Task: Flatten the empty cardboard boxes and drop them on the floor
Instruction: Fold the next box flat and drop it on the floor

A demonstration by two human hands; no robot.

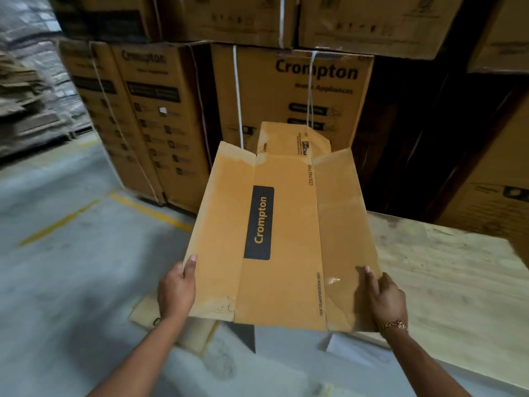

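Flattened cardboard box (282, 233): held in the air over the floor (71, 253), left of the table (446, 276). Left hand (176, 287) grips its near-left edge; right hand (385, 299) clasps its near-right edge.

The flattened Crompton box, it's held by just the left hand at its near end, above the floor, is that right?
Not quite. Both hands hold the flattened Crompton box: the left hand and the right hand each grip a near corner, as the head view shows.

Grey concrete floor (65, 253) carries yellow lines (151, 212). Strapped stacked cartons (160, 110) stand behind. A plywood tabletop (458, 282) sits right.
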